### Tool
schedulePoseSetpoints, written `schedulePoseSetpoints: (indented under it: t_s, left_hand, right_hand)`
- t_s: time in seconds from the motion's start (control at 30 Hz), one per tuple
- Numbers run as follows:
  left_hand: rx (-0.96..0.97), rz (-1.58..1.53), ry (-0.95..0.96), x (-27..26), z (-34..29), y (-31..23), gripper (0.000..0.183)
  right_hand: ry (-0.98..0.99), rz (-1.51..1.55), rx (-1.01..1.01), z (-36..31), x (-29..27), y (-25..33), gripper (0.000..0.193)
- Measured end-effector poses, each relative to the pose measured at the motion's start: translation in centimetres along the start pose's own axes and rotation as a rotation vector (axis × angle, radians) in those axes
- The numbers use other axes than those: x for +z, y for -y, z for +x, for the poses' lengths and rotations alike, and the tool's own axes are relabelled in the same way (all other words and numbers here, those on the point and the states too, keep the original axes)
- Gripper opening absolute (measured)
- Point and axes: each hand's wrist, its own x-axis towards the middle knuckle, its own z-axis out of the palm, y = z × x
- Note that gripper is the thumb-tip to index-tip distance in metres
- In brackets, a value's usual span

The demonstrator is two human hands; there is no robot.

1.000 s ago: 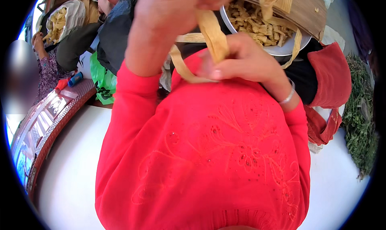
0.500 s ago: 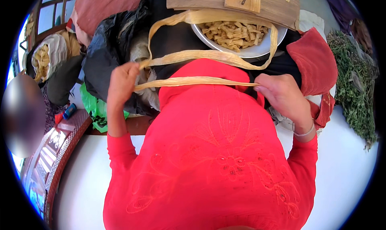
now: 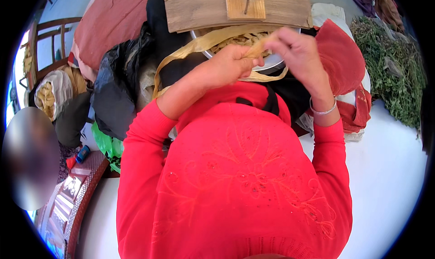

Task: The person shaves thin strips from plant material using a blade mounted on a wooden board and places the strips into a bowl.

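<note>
Pinching a pale, flat fibre strip point(image 3: 181, 55) between both hands, you are working it just above a metal bowl point(image 3: 272, 64) of chopped yellowish pieces. Your left hand point(image 3: 229, 64) is closing its fingers around the strip near its bunched end, and your right hand point(image 3: 297, 50) is clamping the same end from the other side, so the two hands are nearly touching. The rest of the strip is looping down to your left, over a black bag point(image 3: 118, 91). A wooden board point(image 3: 235, 7) is lying across the bowl's far rim. Judging from this, the loose loop could be snagging on the bag, and a hard tug could be splitting the strip or tipping the bowl.
</note>
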Motion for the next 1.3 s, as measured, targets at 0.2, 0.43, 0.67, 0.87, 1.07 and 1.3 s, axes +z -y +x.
schedulePoseSetpoints:
  t_s: [0.2,0.43,0.67,0.87,1.07,1.3]
  left_hand:
    - [-0.186,-0.347,0.112,0.1,1.6,0.5,0.023]
    - [-0.160,-0.331,0.204,0.8,1.1,-0.4,0.028]
    - [0.595,1.047,-0.475,-0.3,0.5,-3.2,0.021]
    - [0.450,0.365,-0.363,-2.5,1.9,-3.2,0.026]
    - [0.414,-0.215,-0.169,1.2,3.1,-2.0,0.024]
    - [0.306,-0.493,-0.007,0.1,4.8,-0.7,0.032]
  right_hand:
    - [-0.284,-0.449,-0.476,-0.1,-1.1,0.4,0.034]
    - [-0.156,-0.260,-0.162,-0.8,2.3,-2.6,0.019]
    - [0.001,0.083,0.143,-0.2,2.6,-2.0,0.022]
    - [0.224,0.986,0.353,-1.9,1.2,5.3,0.016]
    - [-0.384,0.693,0.235,1.8,4.1,-0.6,0.020]
    - [-0.548,0.000,-0.002,2.1,4.7,-2.0,0.021]
